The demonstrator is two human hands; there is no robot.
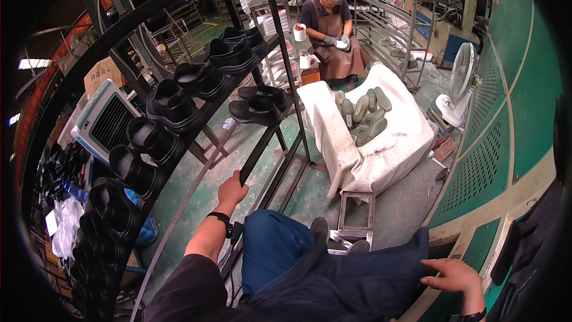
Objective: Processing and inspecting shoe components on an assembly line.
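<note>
My left hand (pixel 232 192) is closed round a black metal rail (pixel 260 150) of the shoe rack, the thumb lying along its top. Farther up that rail sits a pair of black shoes (pixel 257 110). On the rack's upper slanted rail (pixel 205 107) stands a long row of black shoes (pixel 173 104), running down toward the lower left. My right hand (pixel 453 275) is at the lower right, fingers apart and holding nothing. Its fingertips are beside the edge of the dark blue apron (pixel 351 280) spread over my lap; whether they touch it I cannot tell.
A cloth-covered bin (pixel 387 155) holds several grey-green shoe lasts (pixel 363 113). Behind it a seated co-worker (pixel 333 30) in gloves handles something white. A small metal stool (pixel 357 211), a white fan (pixel 459 83), a green machine panel (pixel 482 161) and an air cooler (pixel 110 120) stand around.
</note>
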